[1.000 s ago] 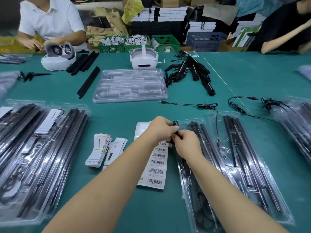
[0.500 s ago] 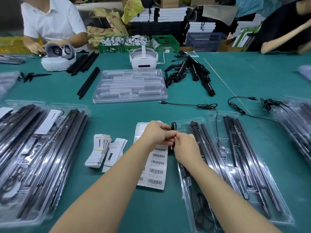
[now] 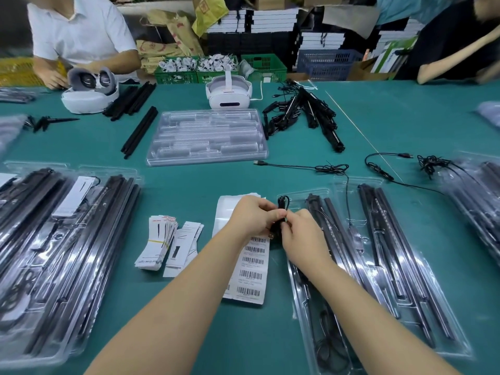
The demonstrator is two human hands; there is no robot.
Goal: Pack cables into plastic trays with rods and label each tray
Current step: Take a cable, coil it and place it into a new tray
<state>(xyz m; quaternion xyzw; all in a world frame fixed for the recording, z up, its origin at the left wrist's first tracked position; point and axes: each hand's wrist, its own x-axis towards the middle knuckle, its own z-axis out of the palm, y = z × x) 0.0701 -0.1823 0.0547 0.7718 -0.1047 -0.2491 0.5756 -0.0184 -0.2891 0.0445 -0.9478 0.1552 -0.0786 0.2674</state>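
Both hands meet at the centre of a green counter (image 3: 392, 125), where the left hand (image 3: 253, 216) and the right hand (image 3: 303, 236) pinch a small coiled black cable (image 3: 282, 205) between curled fingers, holding it just above the near-left corner of a clear plastic tray (image 3: 300, 307). That tray, at 5 o'clock from the hands, carries black rods (image 3: 335, 239); a second filled tray (image 3: 438, 307) lies just beside it at 4 o'clock. A barcode label sheet (image 3: 250, 277) lies on the counter under the left wrist, at 6 o'clock. At 9 o'clock sit a banded bundle of paper tags (image 3: 157, 244) and, farther out, a stack of packed trays (image 3: 54, 253). An empty moulded tray (image 3: 208, 136) rests at 12 o'clock, with a white headset (image 3: 228, 93) behind it. A loose USB cable (image 3: 297, 166) trails at 1 o'clock, near a pile of black rods and wires (image 3: 305, 112). A person in a white shirt (image 3: 81, 31) works at 11 o'clock.
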